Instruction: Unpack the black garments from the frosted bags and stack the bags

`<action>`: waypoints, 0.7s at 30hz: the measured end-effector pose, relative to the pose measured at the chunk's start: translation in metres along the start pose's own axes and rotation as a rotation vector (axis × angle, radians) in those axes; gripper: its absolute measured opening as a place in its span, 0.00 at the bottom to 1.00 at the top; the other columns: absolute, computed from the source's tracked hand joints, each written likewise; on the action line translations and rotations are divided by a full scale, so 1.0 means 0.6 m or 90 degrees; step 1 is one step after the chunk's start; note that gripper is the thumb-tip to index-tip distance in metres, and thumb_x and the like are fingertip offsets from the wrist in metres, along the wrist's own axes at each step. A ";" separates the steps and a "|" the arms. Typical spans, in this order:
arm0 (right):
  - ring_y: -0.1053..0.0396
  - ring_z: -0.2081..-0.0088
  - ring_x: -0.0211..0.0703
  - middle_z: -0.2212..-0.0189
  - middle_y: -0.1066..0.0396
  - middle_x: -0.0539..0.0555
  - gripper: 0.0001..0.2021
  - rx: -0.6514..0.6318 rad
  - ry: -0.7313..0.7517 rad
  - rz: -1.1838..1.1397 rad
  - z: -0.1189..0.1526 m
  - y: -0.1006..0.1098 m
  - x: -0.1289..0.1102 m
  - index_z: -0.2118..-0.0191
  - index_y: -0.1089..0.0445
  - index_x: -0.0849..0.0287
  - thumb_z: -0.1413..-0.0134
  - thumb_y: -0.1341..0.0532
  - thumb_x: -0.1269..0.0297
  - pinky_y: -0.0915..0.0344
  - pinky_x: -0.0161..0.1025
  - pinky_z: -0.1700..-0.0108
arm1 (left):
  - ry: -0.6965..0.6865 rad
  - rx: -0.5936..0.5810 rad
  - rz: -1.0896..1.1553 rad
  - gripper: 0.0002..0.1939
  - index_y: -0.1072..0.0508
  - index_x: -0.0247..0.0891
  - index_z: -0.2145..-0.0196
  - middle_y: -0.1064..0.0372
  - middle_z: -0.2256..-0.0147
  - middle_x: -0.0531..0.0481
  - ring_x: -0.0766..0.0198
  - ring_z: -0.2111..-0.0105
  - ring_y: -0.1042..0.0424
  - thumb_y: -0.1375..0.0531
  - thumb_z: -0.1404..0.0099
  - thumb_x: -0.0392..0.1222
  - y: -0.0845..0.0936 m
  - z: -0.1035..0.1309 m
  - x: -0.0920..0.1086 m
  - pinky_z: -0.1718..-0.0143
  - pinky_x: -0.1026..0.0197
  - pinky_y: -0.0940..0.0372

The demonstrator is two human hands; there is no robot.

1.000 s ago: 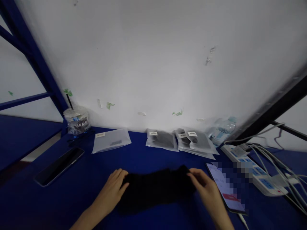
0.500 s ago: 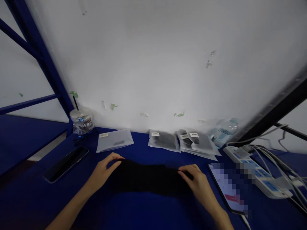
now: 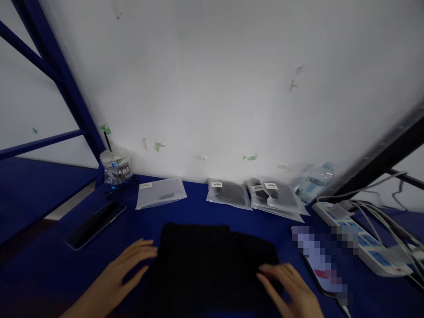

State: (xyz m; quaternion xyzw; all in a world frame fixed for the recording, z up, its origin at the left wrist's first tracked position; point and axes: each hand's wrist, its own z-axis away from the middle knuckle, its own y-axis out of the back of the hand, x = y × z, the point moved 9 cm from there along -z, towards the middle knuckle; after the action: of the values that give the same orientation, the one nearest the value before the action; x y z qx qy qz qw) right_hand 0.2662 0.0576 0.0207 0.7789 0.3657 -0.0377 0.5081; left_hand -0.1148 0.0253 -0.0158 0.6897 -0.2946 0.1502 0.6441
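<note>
A black cloth [image 3: 212, 265] lies spread on the blue table, reaching down to the lower edge of the view. My left hand [image 3: 124, 274] is at its left side, thumb and fingers apart, with nothing in it. On the right part of the cloth rests my right hand [image 3: 288, 285]; its thumb and index fingertips are near each other at the fabric, and whether they pinch it is too dark to tell.
Along the wall lie clear zip bags, one at left [image 3: 161, 193], another in the middle [image 3: 229, 194], several at right [image 3: 278, 198]. Around them are a wrapped cup [image 3: 116, 167], a bottle [image 3: 314, 183], two phones [image 3: 96, 225] and a power strip [image 3: 361, 240] with cables.
The black cloth has come down flatter and covers more of the table toward me. My left hand has let go of its corner and moved down-left. My right hand has moved down and slightly right.
</note>
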 end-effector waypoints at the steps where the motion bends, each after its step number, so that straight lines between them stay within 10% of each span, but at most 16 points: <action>1: 0.26 0.67 0.43 0.68 0.25 0.51 0.09 -0.002 -0.035 -0.004 -0.019 -0.013 0.001 0.59 0.28 0.50 0.41 0.42 0.55 0.27 0.38 0.64 | -0.020 0.008 -0.025 0.22 0.33 0.56 0.43 0.37 0.41 0.54 0.51 0.38 0.43 0.45 0.33 0.41 0.000 -0.023 0.005 0.39 0.45 0.45; 4: 0.28 0.70 0.41 0.66 0.27 0.52 0.14 -0.063 -0.079 -0.023 -0.069 -0.071 -0.012 0.53 0.33 0.53 0.46 0.38 0.59 0.30 0.37 0.69 | -0.108 -0.016 -0.076 0.28 0.41 0.52 0.38 0.42 0.38 0.52 0.52 0.36 0.49 0.46 0.34 0.36 -0.013 -0.083 0.027 0.37 0.43 0.53; 9: 0.34 0.77 0.35 0.77 0.33 0.44 0.03 -0.168 -0.099 -0.225 -0.132 -0.144 -0.016 0.65 0.33 0.54 0.48 0.41 0.68 0.37 0.31 0.73 | -0.138 -0.061 -0.065 0.15 0.26 0.48 0.53 0.26 0.53 0.52 0.56 0.46 0.32 0.48 0.32 0.36 -0.022 -0.145 0.029 0.37 0.46 0.50; 16: 0.27 0.63 0.43 0.63 0.27 0.53 0.13 -0.033 -0.174 -0.261 -0.181 -0.102 0.053 0.55 0.33 0.56 0.42 0.44 0.56 0.33 0.39 0.58 | -0.009 0.167 -0.108 0.25 0.43 0.40 0.37 0.35 0.43 0.42 0.49 0.42 0.38 0.49 0.29 0.47 0.037 -0.197 0.018 0.41 0.44 0.44; 21: 0.28 0.67 0.41 0.67 0.27 0.50 0.06 -0.180 -0.118 -0.050 -0.132 -0.117 0.052 0.61 0.29 0.52 0.42 0.42 0.63 0.34 0.35 0.64 | -0.163 0.011 -0.203 0.26 0.54 0.52 0.33 0.52 0.34 0.51 0.50 0.34 0.55 0.52 0.26 0.48 -0.066 -0.158 0.078 0.37 0.39 0.54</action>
State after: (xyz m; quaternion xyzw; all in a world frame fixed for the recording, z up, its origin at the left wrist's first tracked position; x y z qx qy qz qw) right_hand 0.2217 0.1541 -0.0082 0.6777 0.3493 -0.0776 0.6425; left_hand -0.0380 0.1080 -0.0083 0.7467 -0.2599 -0.0399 0.6110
